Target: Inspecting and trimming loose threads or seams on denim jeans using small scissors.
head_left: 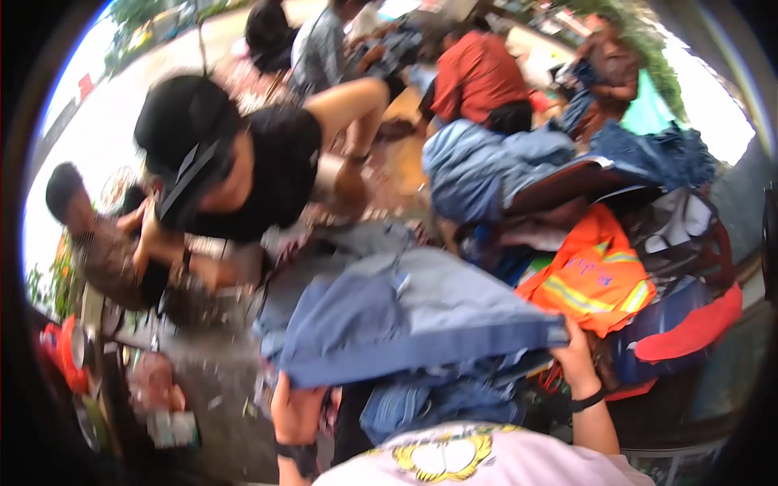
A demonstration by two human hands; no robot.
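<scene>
Stretched out in front of me is a blue-grey garment (462, 304) with a darker blue band along its near edge. My left hand (296, 405) grips the left end of that band. At the band's right end, my right hand (574, 356) is closed on the corner. The fingers of both hands are partly hidden by the cloth. Below the garment, close to my body, lies a bunch of blue denim (442, 409). More grey-blue cloth (279, 292) spreads out beneath it on the far left side.
To the right are an orange reflective vest (592, 275), a pile of blue denim clothes (486, 166) and a red cloth piece (689, 328). A person in a black cap (190, 138) leans in from the left. Several other people sit or stand farther back among clothes.
</scene>
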